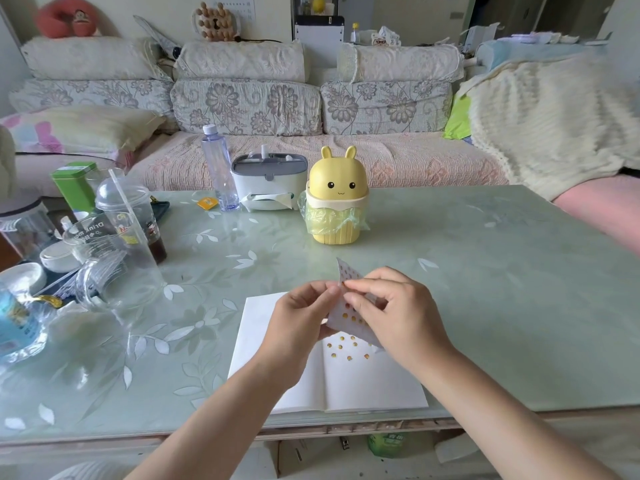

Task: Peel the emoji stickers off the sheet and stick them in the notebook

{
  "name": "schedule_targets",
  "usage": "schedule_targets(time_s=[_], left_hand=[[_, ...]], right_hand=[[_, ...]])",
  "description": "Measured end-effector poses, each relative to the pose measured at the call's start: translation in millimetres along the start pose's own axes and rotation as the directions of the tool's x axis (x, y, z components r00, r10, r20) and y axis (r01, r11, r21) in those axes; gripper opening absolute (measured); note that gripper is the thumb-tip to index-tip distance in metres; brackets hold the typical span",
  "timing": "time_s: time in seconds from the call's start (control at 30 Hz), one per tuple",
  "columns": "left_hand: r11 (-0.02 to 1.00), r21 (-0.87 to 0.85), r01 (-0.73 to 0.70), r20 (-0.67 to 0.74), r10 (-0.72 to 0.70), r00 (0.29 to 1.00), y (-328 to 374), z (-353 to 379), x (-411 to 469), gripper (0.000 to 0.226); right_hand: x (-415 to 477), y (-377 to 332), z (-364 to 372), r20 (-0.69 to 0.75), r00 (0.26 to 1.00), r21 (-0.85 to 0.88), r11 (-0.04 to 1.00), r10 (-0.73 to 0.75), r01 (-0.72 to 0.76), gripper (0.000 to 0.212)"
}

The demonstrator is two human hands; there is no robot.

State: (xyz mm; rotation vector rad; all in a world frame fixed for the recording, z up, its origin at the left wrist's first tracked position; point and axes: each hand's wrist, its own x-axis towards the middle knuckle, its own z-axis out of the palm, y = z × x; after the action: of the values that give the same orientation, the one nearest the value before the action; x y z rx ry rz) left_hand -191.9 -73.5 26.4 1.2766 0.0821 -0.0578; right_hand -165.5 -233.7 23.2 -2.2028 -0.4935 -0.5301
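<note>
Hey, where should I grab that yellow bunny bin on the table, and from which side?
Grip the yellow bunny bin around its ribbed lower body, below the bag frill, reaching straight over the notebook from your near side. It stands upright and the domed lid looks smooth and may lift off. A two-hand side grip is probably steadier.

floral sofa (242, 105), pale green glass table (485, 289), daylight

Home living room: sofa (242, 109), cushions.
</note>
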Motion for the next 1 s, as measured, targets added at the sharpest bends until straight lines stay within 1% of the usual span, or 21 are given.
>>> schedule_targets(time_s=[0.1, 0.2, 0.33, 0.47, 0.57, 0.63, 0.8, 0.87, 1.0], left_hand=[[0.999, 0.036, -0.024, -0.008, 0.024, 1.0, 0.1, -0.7, 0.4, 0.012], [0.995, 0.083, -0.057, -0.028, 0.06, 0.998, -0.6, -0.2, -0.2, 0.013], [0.971, 0.205, -0.124, -0.038, 0.135, 0.99, 1.5, -2.2, 0.7, 0.013], [0.922, 0.349, -0.167, -0.017, 0.184, 0.983, 3.0, -3.2, 0.2, 0.02], [0.903, 0.394, -0.172, -0.03, 0.199, 0.979, 4.7, -2.2, -1.2, 0.018], [0.903, 0.392, -0.175, -0.028, 0.202, 0.979, 6.9, -2.0, -1.8, 0.016], [0.923, 0.348, -0.165, -0.036, 0.188, 0.981, 10.9, 0.8, -3.8, 0.012], [0.931, 0.325, -0.166, -0.036, 0.188, 0.982, 11.4, 1.7, -3.8, 0.011], [0.941, 0.293, -0.172, -0.026, 0.188, 0.982, 11.7, 2.7, -3.4, 0.012]], right_hand=[[2.2, -2.5, 1.2, -0.002, 1.0, 0.026, 0.999, 0.019, -0.018, 0.014], [4.8, -4.3, 1.7, 0.0, 0.999, 0.065, 0.997, 0.046, -0.046, 0.007], [7.1, -3.4, -1.5, 0.066, 0.994, 0.103, 0.991, 0.083, -0.089, 0.005], [7.0, -3.2, -3.4, 0.064, 0.996, 0.055, 0.997, 0.057, -0.06, 0.004], [6.8, -6.8, -3.1, 0.008, 1.0, 0.006, 1.0, 0.025, -0.025, 0.014], [6.7, -9.3, -2.2, -0.018, 1.0, -0.008, 1.0, 0.011, -0.011, 0.018], [6.3, -12.0, -1.9, -0.034, 0.999, -0.014, 1.0, 0.007, -0.008, 0.012], [7.5, -12.1, -2.7, -0.008, 0.999, 0.031, 0.999, 0.039, -0.039, 0.009], [10.2, -11.7, -5.2, 0.027, 0.99, 0.121, 0.982, 0.141, -0.143, 0.015]])
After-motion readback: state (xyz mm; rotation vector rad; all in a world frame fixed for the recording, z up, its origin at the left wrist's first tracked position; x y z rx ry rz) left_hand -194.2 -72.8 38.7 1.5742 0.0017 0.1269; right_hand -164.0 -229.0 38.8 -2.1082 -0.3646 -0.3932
